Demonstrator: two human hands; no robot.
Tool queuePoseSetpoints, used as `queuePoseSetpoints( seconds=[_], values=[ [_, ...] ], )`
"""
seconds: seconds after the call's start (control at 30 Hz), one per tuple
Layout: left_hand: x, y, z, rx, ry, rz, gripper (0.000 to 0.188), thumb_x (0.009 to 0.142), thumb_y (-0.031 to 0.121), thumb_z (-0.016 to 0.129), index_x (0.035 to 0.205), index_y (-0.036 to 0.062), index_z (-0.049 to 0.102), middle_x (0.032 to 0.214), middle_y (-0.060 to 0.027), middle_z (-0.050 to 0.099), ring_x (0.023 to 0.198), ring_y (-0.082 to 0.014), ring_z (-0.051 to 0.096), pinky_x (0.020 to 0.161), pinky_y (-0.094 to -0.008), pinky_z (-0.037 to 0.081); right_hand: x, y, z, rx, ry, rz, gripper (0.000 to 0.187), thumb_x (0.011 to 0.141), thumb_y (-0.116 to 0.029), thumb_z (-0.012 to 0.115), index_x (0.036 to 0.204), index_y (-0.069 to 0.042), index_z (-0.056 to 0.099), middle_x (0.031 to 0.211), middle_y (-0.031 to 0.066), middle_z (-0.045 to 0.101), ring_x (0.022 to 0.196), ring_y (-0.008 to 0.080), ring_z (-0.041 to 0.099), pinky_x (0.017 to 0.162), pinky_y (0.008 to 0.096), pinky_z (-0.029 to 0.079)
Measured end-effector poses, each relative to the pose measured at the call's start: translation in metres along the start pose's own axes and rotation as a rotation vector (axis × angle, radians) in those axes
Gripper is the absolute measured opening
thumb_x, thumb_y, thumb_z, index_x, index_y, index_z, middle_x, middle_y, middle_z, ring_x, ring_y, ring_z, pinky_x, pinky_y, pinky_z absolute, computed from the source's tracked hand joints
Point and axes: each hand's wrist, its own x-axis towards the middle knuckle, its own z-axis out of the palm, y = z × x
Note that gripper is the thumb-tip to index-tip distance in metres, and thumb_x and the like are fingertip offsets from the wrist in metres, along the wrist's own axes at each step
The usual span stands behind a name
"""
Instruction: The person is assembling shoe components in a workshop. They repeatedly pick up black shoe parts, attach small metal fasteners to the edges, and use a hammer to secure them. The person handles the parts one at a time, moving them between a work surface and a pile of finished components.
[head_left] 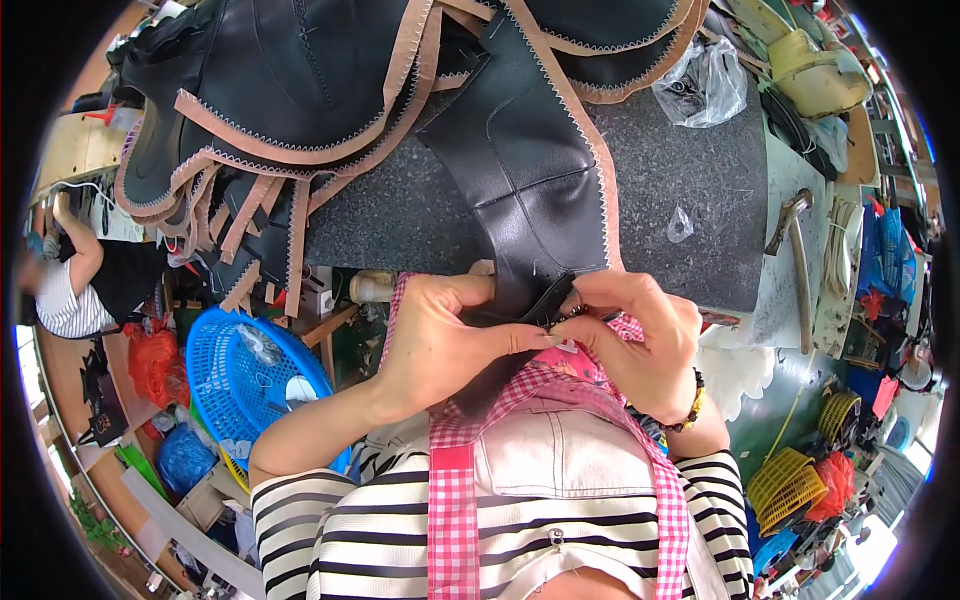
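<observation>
A black leather shoe-upper piece [530,180], stitched in zigzag along a tan edge strip, runs from the dark work table [670,190] toward my body. Its near end is between my hands, just off the table's front edge. My left hand [435,335] grips the left side of that end, thumb pointing right. Thumb and forefinger of my right hand [640,335] pinch the right side, with both thumbs nearly meeting at the folded edge. Whatever lies right under the fingertips is too small to make out. More black leather pieces [290,90] with tan zigzag-stitched borders lie piled on the table's far left.
A clear plastic bag [702,85] sits at the table's back right, and a hammer [798,250] lies along the right side. A blue plastic basket [235,375] stands below left. Farther left, another person [70,285] in a striped top is at work. Yellow baskets [785,490] are at lower right.
</observation>
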Motion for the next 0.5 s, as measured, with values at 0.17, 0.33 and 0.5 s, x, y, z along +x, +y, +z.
queuePoseSetpoints(
  seconds=[0.17,0.33,0.5],
  values=[
    [-0.001,-0.003,0.002,-0.021,-0.018,-0.009,0.017,0.075,0.005,0.08,0.088,-0.0024,0.072,0.086,-0.0068,0.073,0.078,-0.0062,0.063,0.071,-0.0228,0.051,0.002,-0.002,-0.007,0.361,-0.06,0.25,0.018,0.074,0.009,0.074,0.09,0.007,0.066,0.084,0.0137,0.071,0.078,0.0167,0.071,0.072,0.0254,0.057],
    [-0.004,-0.005,0.004,-0.005,-0.047,0.051,0.019,0.076,0.007,0.079,0.092,-0.0019,0.072,0.088,-0.0072,0.073,0.079,-0.0063,0.063,0.071,-0.0234,0.051,-0.003,0.002,-0.003,0.355,-0.021,0.241,0.014,0.075,0.008,0.075,0.087,0.006,0.068,0.085,0.0125,0.071,0.078,0.0147,0.07,0.072,0.0239,0.057],
    [-0.007,0.003,0.009,0.109,-0.032,0.185,0.02,0.076,0.005,0.08,0.094,-0.0002,0.073,0.088,-0.0079,0.074,0.077,-0.0085,0.067,0.069,-0.0235,0.052,-0.007,0.001,-0.009,0.421,-0.049,0.424,0.01,0.079,0.005,0.072,0.089,0.005,0.069,0.086,0.0089,0.071,0.079,0.0142,0.071,0.07,0.0232,0.056]
  ],
)
